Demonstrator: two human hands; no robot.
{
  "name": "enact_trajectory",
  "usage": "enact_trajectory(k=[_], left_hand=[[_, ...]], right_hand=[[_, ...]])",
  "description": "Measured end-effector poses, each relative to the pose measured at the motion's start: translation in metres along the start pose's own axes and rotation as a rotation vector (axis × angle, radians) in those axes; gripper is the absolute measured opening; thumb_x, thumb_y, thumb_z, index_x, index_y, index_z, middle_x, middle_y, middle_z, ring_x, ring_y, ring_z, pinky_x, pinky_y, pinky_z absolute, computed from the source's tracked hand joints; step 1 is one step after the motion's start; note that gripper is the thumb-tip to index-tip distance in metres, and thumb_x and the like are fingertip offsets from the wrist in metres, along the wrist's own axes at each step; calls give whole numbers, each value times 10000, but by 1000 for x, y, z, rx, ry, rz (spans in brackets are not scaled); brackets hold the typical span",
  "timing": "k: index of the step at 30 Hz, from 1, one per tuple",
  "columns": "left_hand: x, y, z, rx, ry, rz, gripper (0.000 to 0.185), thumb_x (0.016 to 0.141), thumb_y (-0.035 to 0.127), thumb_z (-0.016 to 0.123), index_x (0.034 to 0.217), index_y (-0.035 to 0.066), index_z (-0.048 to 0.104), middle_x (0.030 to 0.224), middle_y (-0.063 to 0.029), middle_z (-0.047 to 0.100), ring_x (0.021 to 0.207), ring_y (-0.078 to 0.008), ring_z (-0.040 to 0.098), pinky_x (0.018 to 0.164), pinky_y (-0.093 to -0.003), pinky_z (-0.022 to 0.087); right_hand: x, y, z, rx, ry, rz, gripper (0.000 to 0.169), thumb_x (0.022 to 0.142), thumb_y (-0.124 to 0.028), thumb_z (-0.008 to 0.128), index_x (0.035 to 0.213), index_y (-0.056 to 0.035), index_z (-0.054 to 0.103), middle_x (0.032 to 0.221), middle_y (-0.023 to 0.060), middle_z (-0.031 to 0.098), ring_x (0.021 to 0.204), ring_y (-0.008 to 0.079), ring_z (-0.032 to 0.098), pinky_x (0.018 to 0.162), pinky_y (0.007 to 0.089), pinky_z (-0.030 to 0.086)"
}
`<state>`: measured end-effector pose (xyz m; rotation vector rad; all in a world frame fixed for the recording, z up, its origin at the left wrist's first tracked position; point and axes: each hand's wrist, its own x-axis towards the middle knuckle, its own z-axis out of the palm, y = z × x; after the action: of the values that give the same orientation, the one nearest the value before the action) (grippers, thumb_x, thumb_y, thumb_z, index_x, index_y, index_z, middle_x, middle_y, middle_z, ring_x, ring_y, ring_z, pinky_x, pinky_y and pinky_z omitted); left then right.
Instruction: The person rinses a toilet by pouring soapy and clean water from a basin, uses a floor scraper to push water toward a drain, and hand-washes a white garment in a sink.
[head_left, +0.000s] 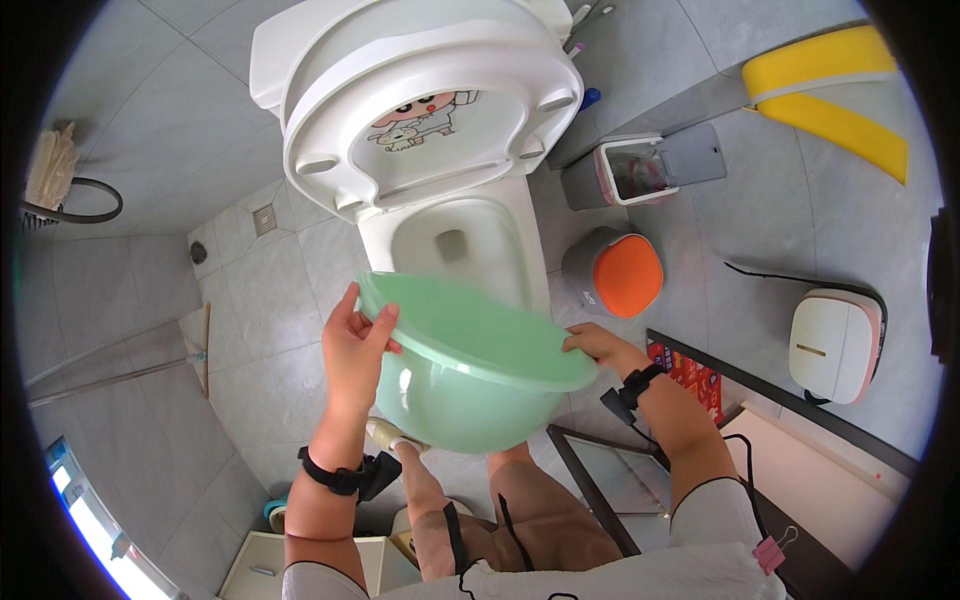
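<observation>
My left hand (358, 349) grips the left rim of a green plastic basin (469, 412), thumb on the outer side. The basin's right rim is held by my right hand (596, 346). Tilted towards the toilet, the basin hangs over the front of the white toilet bowl (461, 232), partly hiding it. Its inside shows plain green; no contents can be made out. The toilet seat (319, 120) and lid (487, 127) stand raised behind, the lid bearing a cartoon sticker (424, 124). A little water shows at the bottom of the bowl.
Right of the toilet stand an open grey bin (585, 180) and a grey bin with an orange lid (628, 276). A floor drain (265, 220) lies to the left. A squeegee (206, 352) leans by the left wall; a dark-framed glass door (615, 480) is at lower right.
</observation>
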<state>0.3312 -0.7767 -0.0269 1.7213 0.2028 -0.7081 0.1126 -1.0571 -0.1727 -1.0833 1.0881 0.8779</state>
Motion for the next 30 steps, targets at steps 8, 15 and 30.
enact_trajectory(k=[8, 15, 30], left_hand=[[53, 11, 11, -88, -52, -92, 615, 775, 157, 651, 1227, -118, 337, 762, -53, 558, 606, -77, 527, 562, -181, 457], [69, -12, 20, -262, -65, -270, 593, 768, 141, 660, 1210, -110, 354, 778, -55, 555, 638, -75, 533, 577, -169, 467], [-28, -68, -75, -375, 2, -325, 601, 778, 86, 611, 1255, -103, 298, 853, -65, 573, 751, -129, 567, 703, -263, 494]], right_hand=[[0, -7, -6, -69, -71, 241, 143, 726, -126, 559, 651, -10, 522, 538, 47, 459, 394, 126, 413, 323, 253, 276], [-11, -9, -34, 13, -263, 530, 288, 789, -214, 545, 560, -102, 410, 481, 19, 378, 371, 75, 332, 321, 206, 163], [-85, -35, 33, -475, 296, -40, 314, 741, -138, 491, 978, 66, 519, 717, 134, 539, 503, 194, 517, 392, 300, 380]])
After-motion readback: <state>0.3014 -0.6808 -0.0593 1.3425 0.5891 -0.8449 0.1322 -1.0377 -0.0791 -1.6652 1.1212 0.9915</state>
